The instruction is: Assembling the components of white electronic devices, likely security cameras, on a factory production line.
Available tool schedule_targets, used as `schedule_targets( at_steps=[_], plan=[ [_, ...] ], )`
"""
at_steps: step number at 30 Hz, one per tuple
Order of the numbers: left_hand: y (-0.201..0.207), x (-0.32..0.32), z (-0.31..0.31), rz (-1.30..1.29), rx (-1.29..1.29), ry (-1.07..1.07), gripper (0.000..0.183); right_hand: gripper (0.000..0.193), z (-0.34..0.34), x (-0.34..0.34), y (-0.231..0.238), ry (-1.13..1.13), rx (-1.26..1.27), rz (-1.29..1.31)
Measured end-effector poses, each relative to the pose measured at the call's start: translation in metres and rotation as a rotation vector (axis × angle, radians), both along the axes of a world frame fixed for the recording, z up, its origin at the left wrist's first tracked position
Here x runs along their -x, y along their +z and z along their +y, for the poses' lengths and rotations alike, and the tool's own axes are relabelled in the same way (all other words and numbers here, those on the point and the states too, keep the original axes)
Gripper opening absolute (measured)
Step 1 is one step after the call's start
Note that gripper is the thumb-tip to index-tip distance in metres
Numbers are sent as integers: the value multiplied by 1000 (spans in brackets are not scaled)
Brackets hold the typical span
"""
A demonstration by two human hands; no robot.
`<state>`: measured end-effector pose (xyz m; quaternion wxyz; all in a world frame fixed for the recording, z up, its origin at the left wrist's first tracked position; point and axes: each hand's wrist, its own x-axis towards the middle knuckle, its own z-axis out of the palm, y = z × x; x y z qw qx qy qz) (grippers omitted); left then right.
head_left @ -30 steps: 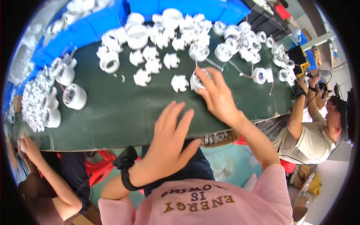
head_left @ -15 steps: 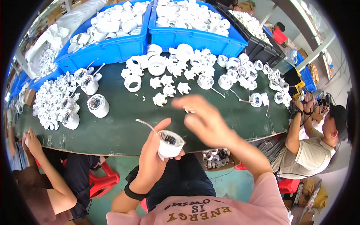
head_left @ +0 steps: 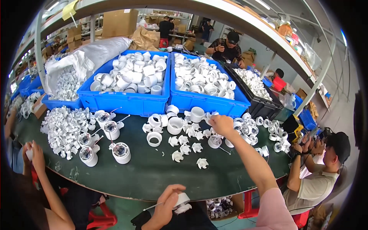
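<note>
My left hand (head_left: 166,209) is at the table's near edge, its fingers closed round a white round plastic housing (head_left: 183,198). A thin pale wire (head_left: 151,207) runs out to the left of that hand. Just under the housing shows a white piece with lobed edges (head_left: 183,209). My right arm is stretched across the table, and my right hand (head_left: 221,125) is closed with curled fingers among white parts before the right blue bin. What its fingertips grip is hidden. Nearby lie white ring-shaped housings (head_left: 175,125) and several small white finned pieces (head_left: 184,148), one apart (head_left: 202,163).
Two blue bins (head_left: 122,104) and a black crate (head_left: 264,108) full of white parts line the far side. At left are a heap of small white parts (head_left: 67,128) and several wired housings (head_left: 121,152). More wired housings (head_left: 247,126) lie right. People sit on both sides.
My right hand has gone from above the near table to the parts by the blue bin. My left hand with the housing sits lower in the picture; the view has tipped up.
</note>
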<state>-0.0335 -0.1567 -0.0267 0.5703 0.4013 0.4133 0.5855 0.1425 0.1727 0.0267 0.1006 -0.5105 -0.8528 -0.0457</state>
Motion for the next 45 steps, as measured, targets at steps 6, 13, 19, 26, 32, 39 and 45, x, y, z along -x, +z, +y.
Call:
schedule_targets(
  at_steps=[6,13,19,26,32,39,45],
  plan=[
    [17,0,12,-39,-16,-28,49,20,-95,-6,39,435,323,404],
    [13,-18,28,63,-68,169,25,63,-221,-15,41,654,634,336],
    [19,-32,16,240,-59,202,26,66,-250,-24,-1,510,791,844],
    [26,-42,35,251,-217,257,30,49,-254,-16,-3,595,393,967],
    [30,-42,26,353,-131,208,37,57,-259,-17,-20,612,456,1108],
    [31,-44,20,431,-163,234,43,56,-270,-21,-30,605,443,1170],
    [35,-45,11,501,-149,215,44,55,-274,-18,-32,669,391,1092]
  ],
)
